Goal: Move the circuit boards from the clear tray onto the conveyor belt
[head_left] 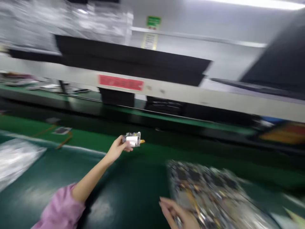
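Observation:
My left hand (117,148) is stretched out over the green work surface, its fingers pinched on a small circuit board (132,139) with a white patch and an orange tab at its far end. A pink sleeve covers that arm near the bottom edge. My right hand (177,212) sits low in the view, fingers curled at the near left corner of a tray (214,194) heaped with several similar small boards. The whole picture is smeared by motion.
A dark conveyor belt (152,124) runs across behind the hands. Above it spans a white rail with a red label (121,82) and black panels. A clear plastic bag (14,160) lies at the left. Small parts (61,130) rest on the green mat beyond.

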`<state>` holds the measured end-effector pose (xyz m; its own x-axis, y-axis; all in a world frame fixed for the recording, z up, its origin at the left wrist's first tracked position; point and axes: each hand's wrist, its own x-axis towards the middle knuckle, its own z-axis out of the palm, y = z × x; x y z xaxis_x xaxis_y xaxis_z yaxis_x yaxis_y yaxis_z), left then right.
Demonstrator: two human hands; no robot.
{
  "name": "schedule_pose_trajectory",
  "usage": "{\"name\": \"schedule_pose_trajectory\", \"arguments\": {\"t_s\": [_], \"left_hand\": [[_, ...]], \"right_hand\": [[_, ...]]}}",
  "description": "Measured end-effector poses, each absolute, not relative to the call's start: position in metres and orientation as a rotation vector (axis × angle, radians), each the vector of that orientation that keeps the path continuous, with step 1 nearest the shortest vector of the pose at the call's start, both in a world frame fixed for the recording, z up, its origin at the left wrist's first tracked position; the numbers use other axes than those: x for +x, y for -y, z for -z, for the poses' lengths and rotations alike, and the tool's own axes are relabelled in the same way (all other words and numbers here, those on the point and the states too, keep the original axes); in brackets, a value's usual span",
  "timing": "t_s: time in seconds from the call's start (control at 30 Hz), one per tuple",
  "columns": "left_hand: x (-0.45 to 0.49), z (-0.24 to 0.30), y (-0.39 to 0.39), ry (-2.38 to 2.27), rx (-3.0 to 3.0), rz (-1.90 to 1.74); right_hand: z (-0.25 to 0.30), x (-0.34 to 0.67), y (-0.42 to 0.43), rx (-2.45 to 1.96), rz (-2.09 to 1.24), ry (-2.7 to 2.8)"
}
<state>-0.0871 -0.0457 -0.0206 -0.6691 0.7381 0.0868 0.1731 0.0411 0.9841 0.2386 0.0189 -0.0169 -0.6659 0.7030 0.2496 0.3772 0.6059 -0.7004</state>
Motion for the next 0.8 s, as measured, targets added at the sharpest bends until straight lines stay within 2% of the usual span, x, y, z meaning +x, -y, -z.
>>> {"name": "schedule_pose_trajectory", "arguments": {"t_s": [0.1, 0.27, 0.4, 0.53, 0.67, 0.8], "left_hand": [[0.029, 0.020, 0.065, -1.342, 0.880, -1.657], [0.118, 0.035, 0.108, -1.187, 0.961, -1.493], [0.149, 0.047, 0.113, -1.182, 1.019, -1.488], [0.170, 0.046, 0.106, -1.153, 1.023, -1.415], [0.162, 0.061, 0.078, -1.151, 1.303, -1.446], [0.128, 0.108, 0.044, -1.398, 1.415, -1.698]], "right_hand": [[-0.003, 0.263, 0.013, -0.790, -0.862, 2.015], [-0.021, 0.288, 0.036, -0.770, -0.734, 1.720], [-0.015, 0.316, 0.045, -0.857, -0.705, 1.604], [-0.017, 0.344, 0.035, -0.909, -0.851, 1.658], [-0.034, 0.389, -0.012, -0.968, -0.927, 1.852], [-0.034, 0.418, -0.074, -1.188, -0.968, 1.782]]}}
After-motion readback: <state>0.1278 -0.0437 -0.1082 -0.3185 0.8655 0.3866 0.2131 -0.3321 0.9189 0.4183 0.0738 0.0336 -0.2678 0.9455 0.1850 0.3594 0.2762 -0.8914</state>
